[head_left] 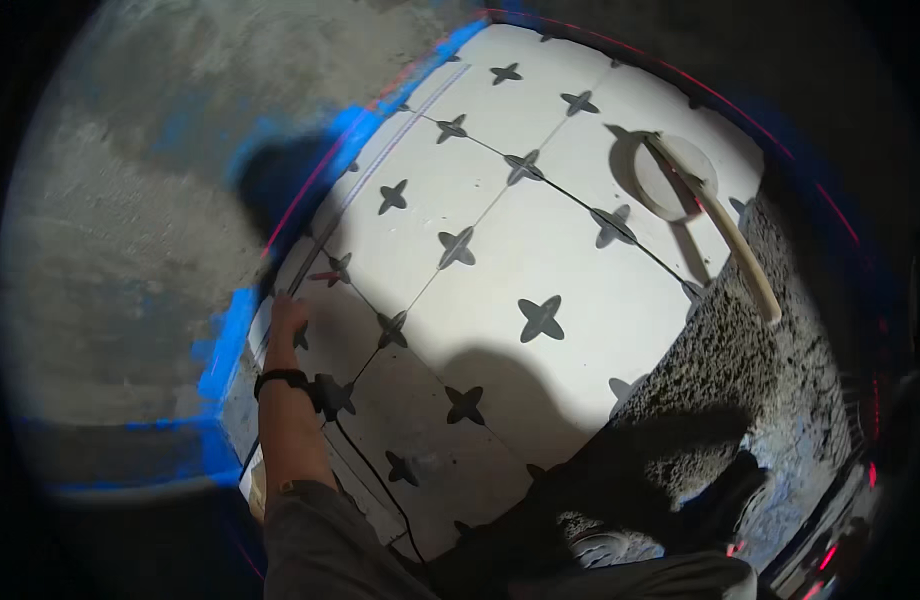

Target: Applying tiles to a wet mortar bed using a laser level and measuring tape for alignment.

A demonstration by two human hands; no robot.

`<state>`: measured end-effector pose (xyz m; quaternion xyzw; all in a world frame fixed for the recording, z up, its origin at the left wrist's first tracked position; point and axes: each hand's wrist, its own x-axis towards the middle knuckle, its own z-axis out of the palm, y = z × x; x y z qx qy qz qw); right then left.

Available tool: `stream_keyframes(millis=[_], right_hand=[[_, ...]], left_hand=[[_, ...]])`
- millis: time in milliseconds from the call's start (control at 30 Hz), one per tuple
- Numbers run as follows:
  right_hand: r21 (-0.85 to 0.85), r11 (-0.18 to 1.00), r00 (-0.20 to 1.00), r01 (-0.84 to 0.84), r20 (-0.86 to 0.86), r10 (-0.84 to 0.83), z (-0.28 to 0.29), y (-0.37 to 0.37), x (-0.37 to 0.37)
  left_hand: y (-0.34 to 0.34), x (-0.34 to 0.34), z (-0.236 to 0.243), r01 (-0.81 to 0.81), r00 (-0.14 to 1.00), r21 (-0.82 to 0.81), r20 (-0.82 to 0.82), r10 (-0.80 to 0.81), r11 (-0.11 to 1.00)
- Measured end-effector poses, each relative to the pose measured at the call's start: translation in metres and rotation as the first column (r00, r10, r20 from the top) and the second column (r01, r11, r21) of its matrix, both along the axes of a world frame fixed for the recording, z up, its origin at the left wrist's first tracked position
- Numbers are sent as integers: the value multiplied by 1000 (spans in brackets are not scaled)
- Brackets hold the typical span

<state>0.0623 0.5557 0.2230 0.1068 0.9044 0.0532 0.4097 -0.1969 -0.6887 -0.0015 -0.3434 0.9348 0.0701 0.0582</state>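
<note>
My left hand (288, 314), with a dark band (283, 377) round the wrist, is at the shaded left edge of the patterned tiles (500, 270). Its fingers look curled, and what they hold, if anything, is lost in shadow. A dark narrow strip runs along the tile edge beyond the fingers. Farther up lies a pale purple-and-white strip (405, 130). Close to the hand, a small reddish piece or mark (325, 275) crosses one dark star motif. My right hand is not in view.
A mallet with a round white head (675, 178) and wooden handle (745, 255) rests on the tiles at right. Rough grey mortar (720, 350) borders them. Blue tape (225, 350) lines the concrete at left. A black cord (385, 485) crosses the near tiles; red laser lines frame the area.
</note>
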Motion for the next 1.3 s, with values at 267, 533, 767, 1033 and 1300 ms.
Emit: stream_keyframes(millis=[267,533,767,1033,1300], right_hand=[[-100,818,815,567,-79,-574,-12,-161,111],[-248,708,715,661,-76,-695,-39,-187,145],[-469,531,601,705,-2,-800,-64,-165,140],[-729,296,662,617,276,-697,-137,-208,126],[-858,25,797,513,465,-385,-216,-249,152]], left_hand=[[-59,-28,-72,-28,995,124,-97,40,992],[-66,1,-68,173,983,-267,111,-148,948],[-2,11,104,292,925,139,-294,-242,946],[192,-10,326,541,800,681,-597,-53,493],[390,-131,354,634,494,-12,-763,-417,774]])
